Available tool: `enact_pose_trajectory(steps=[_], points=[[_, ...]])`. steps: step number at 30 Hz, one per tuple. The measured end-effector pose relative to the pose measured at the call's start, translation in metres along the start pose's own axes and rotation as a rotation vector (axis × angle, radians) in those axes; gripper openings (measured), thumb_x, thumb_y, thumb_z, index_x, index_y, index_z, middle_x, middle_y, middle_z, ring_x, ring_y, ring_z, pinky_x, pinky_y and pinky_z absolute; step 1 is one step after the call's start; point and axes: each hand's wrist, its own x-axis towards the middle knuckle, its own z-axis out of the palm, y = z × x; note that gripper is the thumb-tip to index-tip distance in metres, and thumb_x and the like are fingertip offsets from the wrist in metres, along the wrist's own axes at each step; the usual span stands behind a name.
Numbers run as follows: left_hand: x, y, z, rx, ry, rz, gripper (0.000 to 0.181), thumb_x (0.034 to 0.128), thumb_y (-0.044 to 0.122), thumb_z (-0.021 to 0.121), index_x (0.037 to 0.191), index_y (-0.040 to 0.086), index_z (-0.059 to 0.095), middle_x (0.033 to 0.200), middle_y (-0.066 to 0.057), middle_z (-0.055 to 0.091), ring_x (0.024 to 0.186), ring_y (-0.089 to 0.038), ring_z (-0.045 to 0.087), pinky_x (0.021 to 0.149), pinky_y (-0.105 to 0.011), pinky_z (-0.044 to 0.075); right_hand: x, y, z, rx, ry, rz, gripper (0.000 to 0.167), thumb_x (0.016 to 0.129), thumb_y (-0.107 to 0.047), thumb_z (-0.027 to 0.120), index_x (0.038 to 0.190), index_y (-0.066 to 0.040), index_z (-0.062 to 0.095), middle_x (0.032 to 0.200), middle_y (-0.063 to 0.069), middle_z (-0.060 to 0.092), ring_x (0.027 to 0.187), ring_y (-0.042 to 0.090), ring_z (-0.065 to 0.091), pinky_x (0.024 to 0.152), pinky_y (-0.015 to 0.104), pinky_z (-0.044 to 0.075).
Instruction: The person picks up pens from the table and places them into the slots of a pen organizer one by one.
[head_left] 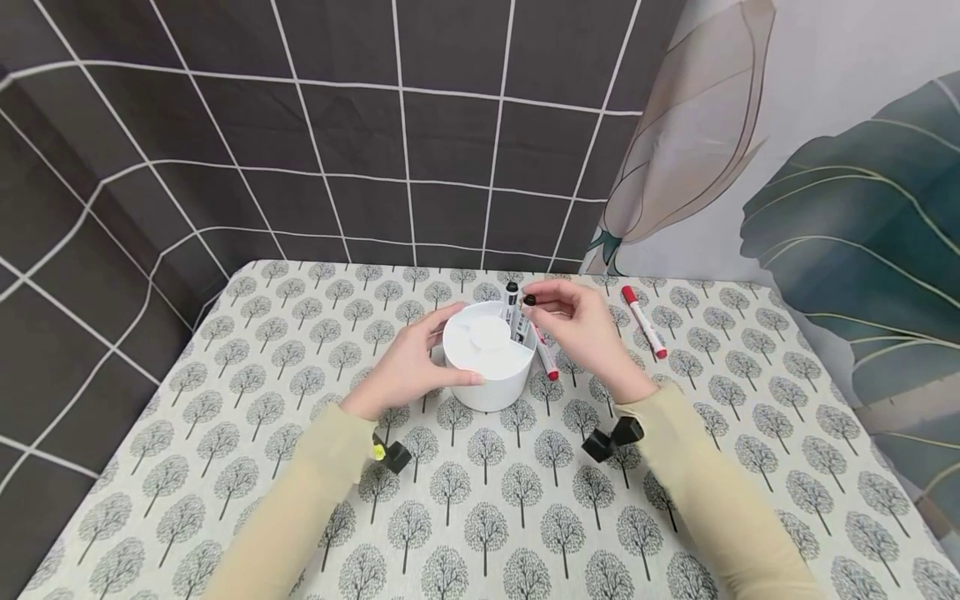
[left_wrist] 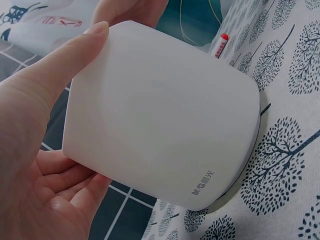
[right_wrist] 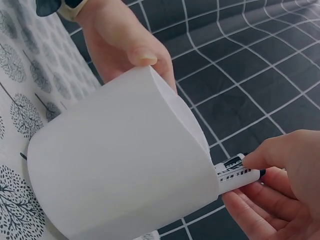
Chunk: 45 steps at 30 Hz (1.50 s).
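A round white pen holder (head_left: 491, 390) with compartments stands on the table in the head view. My left hand (head_left: 417, 360) grips its left side, thumb on the near wall and fingers round the far side. Two black-capped whiteboard markers stand in the holder's right compartment, caps up. My right hand (head_left: 583, 323) pinches the nearer marker (right_wrist: 234, 181) between thumb and fingers, its lower end hidden inside the holder. The other marker (head_left: 512, 302) stands beside it. A red-capped marker (head_left: 547, 360) lies on the table just right of the holder, partly hidden.
Another red marker (head_left: 645, 323) lies farther right, beyond my right hand. The tree-print tablecloth (head_left: 487, 500) covers the table. A dark gridded curtain (head_left: 450, 133) hangs behind it, and a leaf-patterned curtain (head_left: 825, 275) hangs at the right.
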Motion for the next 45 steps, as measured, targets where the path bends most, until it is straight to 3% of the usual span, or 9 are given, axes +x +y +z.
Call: enact_pose_trajectory(steps=[7,13,18,26,37,41,45], points=[[-0.001,0.001,0.0,-0.008,-0.002,0.007,0.108,0.0656,0.038,0.098,0.155,0.013,0.042,0.152,-0.001,0.048,0.135,-0.027,0.049,0.114,-0.043,0.039,-0.001,-0.001,-0.003,0.001,0.024,0.023,0.032,0.095,-0.011,0.072,0.125,-0.003,0.069,0.116,0.011,0.072,0.102,0.021,0.069,0.088,0.025,0.056],[0.0,-0.001,0.001,-0.001,0.0,0.014,0.108,0.0652,0.037,0.098,0.154,0.011,0.043,0.152,-0.002,0.047,0.135,-0.027,0.049,0.113,-0.041,0.04,-0.004,-0.006,-0.018,-0.019,0.088,0.03,0.036,0.099,-0.029,0.07,0.127,-0.007,0.069,0.119,0.006,0.072,0.106,0.016,0.067,0.095,0.026,0.053],[0.001,-0.002,0.0,0.0,-0.003,0.008,0.11,0.0648,0.039,0.098,0.155,0.012,0.042,0.153,-0.002,0.046,0.135,-0.028,0.049,0.113,-0.042,0.04,-0.008,-0.009,-0.038,-0.038,0.132,0.062,0.039,0.097,-0.038,0.071,0.127,-0.013,0.071,0.121,0.003,0.072,0.109,0.014,0.067,0.097,0.027,0.052],[0.001,-0.002,0.001,0.002,-0.002,-0.004,0.111,0.0644,0.038,0.099,0.156,0.012,0.041,0.153,-0.003,0.046,0.134,-0.029,0.05,0.112,-0.041,0.04,-0.017,0.001,-0.076,-0.099,0.204,0.186,0.048,0.093,-0.048,0.073,0.13,-0.017,0.07,0.125,-0.001,0.071,0.111,0.01,0.065,0.101,0.033,0.049],[0.0,-0.001,0.0,0.003,-0.002,0.001,0.111,0.0637,0.04,0.098,0.156,0.014,0.041,0.153,-0.002,0.046,0.135,-0.028,0.049,0.113,-0.041,0.04,-0.025,0.025,-0.133,-0.228,0.307,0.27,0.065,0.086,-0.051,0.079,0.137,-0.013,0.066,0.133,0.009,0.066,0.108,0.002,0.065,0.088,0.013,0.051],[0.0,-0.001,0.0,0.014,-0.002,0.001,0.112,0.0639,0.041,0.098,0.156,0.013,0.041,0.154,-0.003,0.045,0.135,-0.028,0.049,0.113,-0.04,0.04,-0.027,0.034,-0.144,-0.29,0.311,0.272,0.067,0.087,-0.048,0.079,0.139,-0.01,0.063,0.135,0.012,0.064,0.114,0.013,0.065,0.086,0.011,0.05],[0.0,0.0,0.0,0.015,-0.003,-0.012,0.113,0.0635,0.041,0.098,0.156,0.012,0.04,0.154,-0.004,0.045,0.135,-0.029,0.05,0.113,-0.042,0.04,-0.03,0.045,-0.149,-0.356,0.242,0.295,0.075,0.087,-0.05,0.079,0.144,-0.007,0.058,0.139,0.015,0.061,0.125,0.031,0.059,0.099,0.03,0.051]])
